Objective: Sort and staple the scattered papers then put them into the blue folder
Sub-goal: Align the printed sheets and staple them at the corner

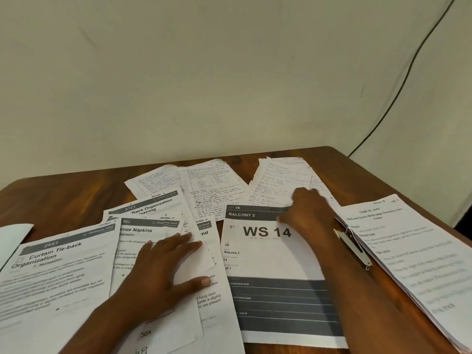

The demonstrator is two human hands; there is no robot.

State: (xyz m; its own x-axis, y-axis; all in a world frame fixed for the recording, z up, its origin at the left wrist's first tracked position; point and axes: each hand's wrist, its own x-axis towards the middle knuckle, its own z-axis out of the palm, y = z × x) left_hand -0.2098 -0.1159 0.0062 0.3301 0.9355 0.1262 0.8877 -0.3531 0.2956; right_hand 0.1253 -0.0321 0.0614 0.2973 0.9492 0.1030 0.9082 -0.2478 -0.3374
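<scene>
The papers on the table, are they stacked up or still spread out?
Spread out. The papers lie fanned and overlapping across the table, with the left hand flat on some of them.

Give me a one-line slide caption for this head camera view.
Left hand flat on printed sheets, right hand reaching to handwritten pages, stapler alongside.

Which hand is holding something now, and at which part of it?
Neither clearly. The left hand rests flat, fingers spread, on the white printed sheets. The right hand reaches between the "WS 14" sheet and handwritten pages; its fingertips are hidden.
</scene>
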